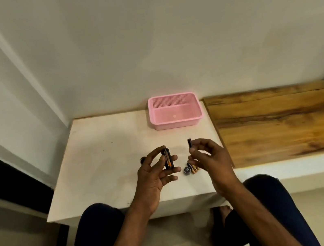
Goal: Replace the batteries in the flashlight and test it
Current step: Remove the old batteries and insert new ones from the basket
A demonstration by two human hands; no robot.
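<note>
Black battery carrier (pixel 167 158) with black-and-orange cells in it, held upright above the white table (pixel 98 155) by the left hand (pixel 155 175): thumb on its left side, fingertips curled round from the right, palm facing up. Just to its right, the right hand (pixel 207 158) pinches a single battery (pixel 190 143), dark and upright, between thumb and forefinger; the other fingers are loosely curled. The two hands are near each other but apart. On the table under the right hand are loose batteries (pixel 193 168), orange-tipped and lying side by side, with a round black cap (pixel 186 170) touching or just beside them. A dark round object (pixel 142 159) is partly hidden behind the left hand; cannot tell what it is. A pink basket (pixel 178 124) sits at the table's far edge by the wall. A wooden bench top (pixel 285 123) adjoins the table on the right.
</note>
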